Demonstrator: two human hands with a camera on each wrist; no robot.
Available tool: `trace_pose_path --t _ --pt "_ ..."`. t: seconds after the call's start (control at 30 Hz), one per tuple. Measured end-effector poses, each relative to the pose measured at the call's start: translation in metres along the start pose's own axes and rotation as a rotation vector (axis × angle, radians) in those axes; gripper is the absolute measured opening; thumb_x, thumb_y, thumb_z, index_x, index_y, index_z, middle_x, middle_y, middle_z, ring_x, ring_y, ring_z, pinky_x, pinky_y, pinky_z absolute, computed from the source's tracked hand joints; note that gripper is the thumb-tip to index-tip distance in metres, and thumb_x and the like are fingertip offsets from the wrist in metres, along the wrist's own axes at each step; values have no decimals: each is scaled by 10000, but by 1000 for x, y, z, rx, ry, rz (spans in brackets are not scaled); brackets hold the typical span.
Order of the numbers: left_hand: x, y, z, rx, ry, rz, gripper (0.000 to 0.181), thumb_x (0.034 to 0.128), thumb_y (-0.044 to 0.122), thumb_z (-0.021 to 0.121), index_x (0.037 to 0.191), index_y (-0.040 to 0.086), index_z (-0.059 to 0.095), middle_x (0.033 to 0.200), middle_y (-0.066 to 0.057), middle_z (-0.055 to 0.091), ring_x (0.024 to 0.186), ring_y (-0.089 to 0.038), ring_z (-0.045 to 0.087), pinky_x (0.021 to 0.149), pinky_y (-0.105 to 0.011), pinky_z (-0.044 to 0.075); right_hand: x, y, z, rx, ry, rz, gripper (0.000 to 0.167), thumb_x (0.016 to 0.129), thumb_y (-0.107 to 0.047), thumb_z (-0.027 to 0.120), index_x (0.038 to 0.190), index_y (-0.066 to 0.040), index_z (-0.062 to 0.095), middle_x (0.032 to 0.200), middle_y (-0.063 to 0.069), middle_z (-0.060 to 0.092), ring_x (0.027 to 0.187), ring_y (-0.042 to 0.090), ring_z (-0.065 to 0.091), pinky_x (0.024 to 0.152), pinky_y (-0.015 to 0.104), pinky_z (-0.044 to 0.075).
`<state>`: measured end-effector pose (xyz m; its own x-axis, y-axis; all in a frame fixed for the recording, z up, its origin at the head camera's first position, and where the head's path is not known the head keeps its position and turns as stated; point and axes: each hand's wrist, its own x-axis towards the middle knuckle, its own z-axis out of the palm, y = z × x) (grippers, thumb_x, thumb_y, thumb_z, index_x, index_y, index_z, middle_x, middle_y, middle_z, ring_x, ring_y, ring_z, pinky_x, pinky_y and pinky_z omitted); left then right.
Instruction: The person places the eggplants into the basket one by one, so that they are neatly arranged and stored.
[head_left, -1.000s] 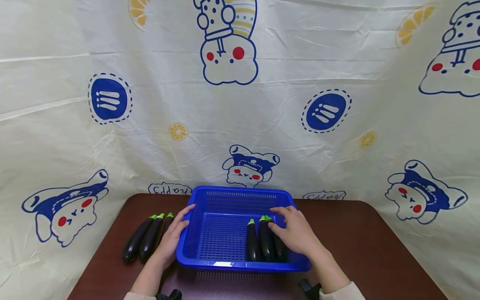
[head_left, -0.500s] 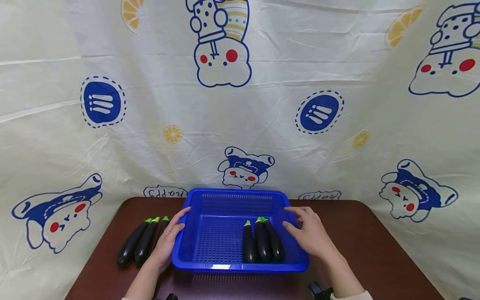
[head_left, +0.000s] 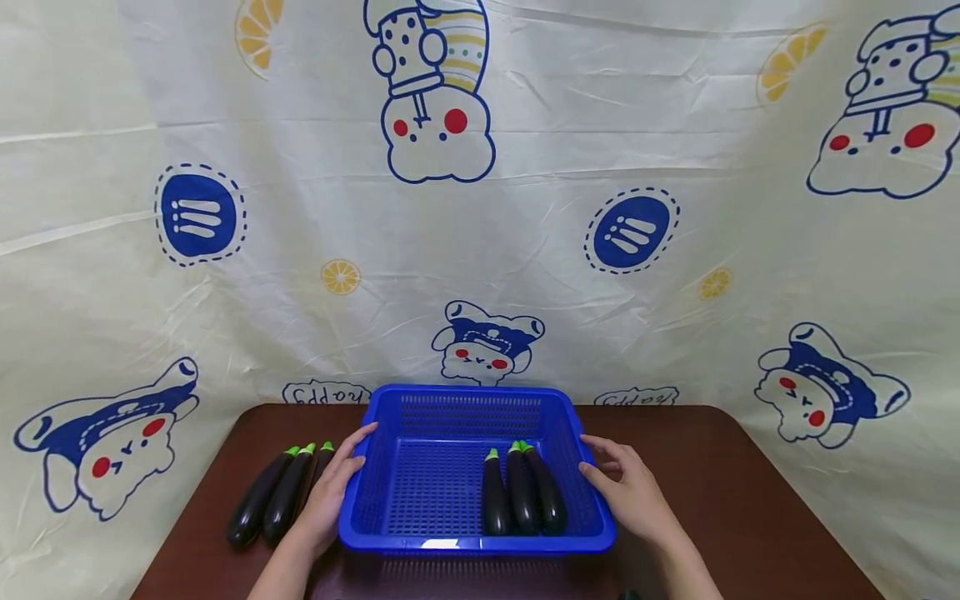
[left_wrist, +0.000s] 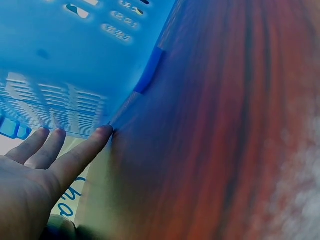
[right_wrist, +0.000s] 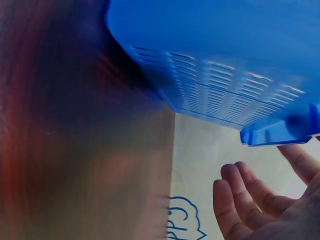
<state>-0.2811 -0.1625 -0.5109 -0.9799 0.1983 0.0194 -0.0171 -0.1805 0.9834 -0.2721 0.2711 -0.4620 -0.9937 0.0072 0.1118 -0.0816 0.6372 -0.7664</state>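
Observation:
A blue plastic basket (head_left: 435,542) with slotted walls stands on the table in the head view. Three dark eggplants (head_left: 522,492) with green stem ends lie side by side in its right half. At the basket's left side is my left hand (head_left: 324,504); in the left wrist view its extended fingers (left_wrist: 80,160) reach the slotted wall. On the opposite side, my right hand (head_left: 633,492) has its thumb and forefinger at the right rim. The right wrist view shows its other fingers (right_wrist: 255,195) loosely bent, apart from the wall. Neither hand holds an eggplant.
More eggplants (head_left: 285,496) lie on the brown table (head_left: 712,500) left of the basket, one partly behind my left hand. A pale printed cloth (head_left: 562,233) hangs behind the table's far edge.
My right hand has moved right, from over the eggplants in the basket to the basket's right rim. My left hand stays at the left side. The head view has shifted slightly.

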Motion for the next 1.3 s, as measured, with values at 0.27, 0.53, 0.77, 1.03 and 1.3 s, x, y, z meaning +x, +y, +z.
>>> trace_pose_path --t 0.27,0.53,0.77,1.03,1.3 --pt "-1 -2 -2 5 -9 2 506 1108 220 316 1613 232 312 1645 -149 294 1342 -346 496 963 -399 524 0 11 10 308 -101 100 491 1054 -338 589 1528 -248 503 1394 188 565 1080 262 674 777 363 604" --pt "2 0 0 0 -113 9 520 1128 248 312 1639 205 227 1635 -181 246 1310 -306 533 971 -412 531 -4 30 9 545 -274 113 585 1092 -403 481 1636 -298 293 1643 230 340 1267 367 629 900 394 593" --pt "0 10 -7 62 -92 -41 528 1119 226 328 1641 232 247 1647 -201 284 1324 -327 542 965 -401 540 3 29 13 560 -308 129 568 1085 -448 474 1621 -359 306 1632 218 364 1249 342 643 903 414 590" --pt "-8 32 -20 255 -39 -87 537 1103 184 428 1625 187 301 1580 -293 380 1172 -303 661 839 -439 602 8 25 21 573 -331 115 562 1089 -438 470 1619 -345 309 1616 221 387 1244 340 646 903 430 592" --pt "-1 54 -22 469 -22 -86 488 1095 195 477 1575 215 394 1540 -208 481 1276 -327 623 942 -518 577 4 26 14 580 -304 105 575 1093 -415 473 1630 -306 298 1573 265 422 1179 332 672 872 425 595"
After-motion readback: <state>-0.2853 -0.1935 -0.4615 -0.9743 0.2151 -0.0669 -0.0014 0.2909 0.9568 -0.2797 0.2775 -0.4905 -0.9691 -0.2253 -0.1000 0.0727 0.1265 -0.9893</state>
